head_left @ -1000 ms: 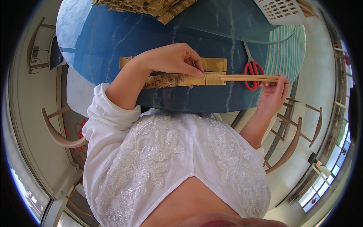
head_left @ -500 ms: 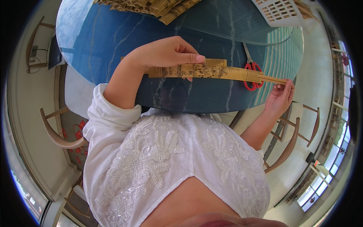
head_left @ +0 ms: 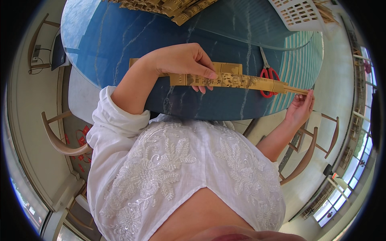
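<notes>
A long gold printed paper chopstick sleeve (head_left: pixel 241 81) is held out level above the near part of the blue table. My left hand (head_left: pixel 193 62) is closed on its left portion, thumb on top and fingertips showing underneath. From the sleeve's right end stick out thin pale wooden chopsticks (head_left: pixel 295 91), partly hidden inside. My right hand (head_left: pixel 300 106) pinches their outer ends between thumb and fingers. Behind the held sleeve, another gold sleeve (head_left: pixel 232 68) lies on the table, partly covered by my left hand. Red-handled scissors (head_left: pixel 269 78) rest just beyond the right part of the held sleeve.
A pile of gold sleeves (head_left: pixel 173 9) sits at the far side of the blue veined table (head_left: pixel 132 30). At the far right stands a white perforated basket (head_left: pixel 295 15), with loose chopsticks (head_left: pixel 325 11) beside it. Wooden chairs (head_left: pixel 60 148) flank the table.
The held sleeve and chopsticks have shifted right and a little nearer to me. My right hand has moved slightly right and down; my left hand keeps its grip.
</notes>
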### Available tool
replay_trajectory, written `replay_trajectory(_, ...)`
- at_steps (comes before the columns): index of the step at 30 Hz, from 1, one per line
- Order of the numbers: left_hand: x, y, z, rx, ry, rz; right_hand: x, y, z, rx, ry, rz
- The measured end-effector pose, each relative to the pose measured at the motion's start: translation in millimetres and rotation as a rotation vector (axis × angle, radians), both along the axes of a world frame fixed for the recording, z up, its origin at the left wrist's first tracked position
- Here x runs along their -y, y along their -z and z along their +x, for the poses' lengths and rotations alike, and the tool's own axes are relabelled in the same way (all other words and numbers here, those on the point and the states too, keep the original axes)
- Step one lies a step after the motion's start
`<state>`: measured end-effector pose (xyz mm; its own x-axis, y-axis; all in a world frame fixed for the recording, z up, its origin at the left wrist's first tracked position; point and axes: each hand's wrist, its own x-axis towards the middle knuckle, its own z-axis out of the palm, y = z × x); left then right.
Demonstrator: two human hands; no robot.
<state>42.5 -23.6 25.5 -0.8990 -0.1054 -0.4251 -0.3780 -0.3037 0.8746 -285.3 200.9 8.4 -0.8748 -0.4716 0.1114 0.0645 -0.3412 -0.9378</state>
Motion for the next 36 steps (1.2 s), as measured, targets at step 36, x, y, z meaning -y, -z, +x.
replay_trajectory(36, -2, 6, -4, -0.031, -0.045, 0.041, 29, 19, 88, -0.161, -0.019, 0.133)
